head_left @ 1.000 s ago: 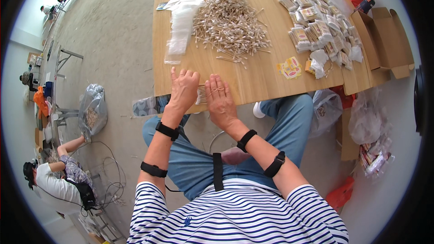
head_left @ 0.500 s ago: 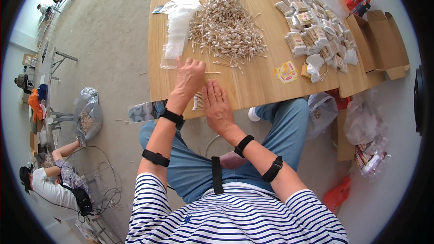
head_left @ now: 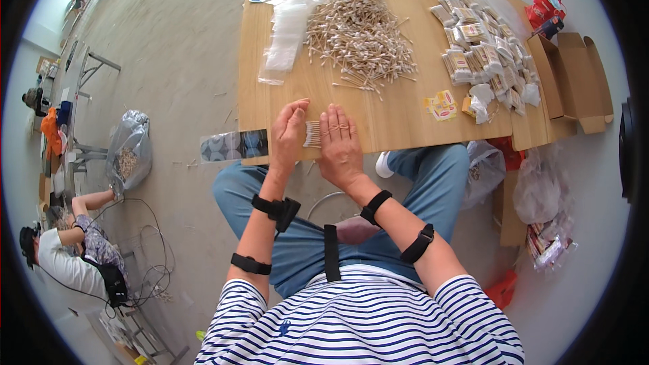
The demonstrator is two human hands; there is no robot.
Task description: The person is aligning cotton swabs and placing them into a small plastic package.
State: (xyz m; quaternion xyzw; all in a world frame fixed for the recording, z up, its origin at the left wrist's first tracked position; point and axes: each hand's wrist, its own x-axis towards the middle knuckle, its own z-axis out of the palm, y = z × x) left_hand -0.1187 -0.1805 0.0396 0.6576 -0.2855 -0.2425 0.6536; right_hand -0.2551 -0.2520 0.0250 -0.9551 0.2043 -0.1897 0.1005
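Grey concrete floor [head_left: 169,61] is seen around a light wooden table [head_left: 405,118] with smooth grain and a straight near edge. At that near edge a small row of cotton swabs [head_left: 312,134] is squared up, thin pale sticks with white tips, lying side by side. The row is pressed between the two hands: the left hand [head_left: 289,132] is set on edge with fingers straight and together against the row's left side, the right hand [head_left: 340,143] is laid flat, fingers extended and close together, against its right side. Nothing is gripped by either hand.

Farther back a large loose heap of cotton swabs [head_left: 358,30] is spread mid-table, tangled and spiky. Left of it, clear plastic bags [head_left: 287,20] are stacked, glossy and limp. At the right, packed swab bundles [head_left: 483,51] are piled, and yellow paper labels [head_left: 439,105] lie near them. Bare tabletop is left between the heap and the hands. An open cardboard box [head_left: 574,78] is set past the table's right edge. At lower left another person [head_left: 64,257] is crouched beside a filled plastic sack [head_left: 128,155].
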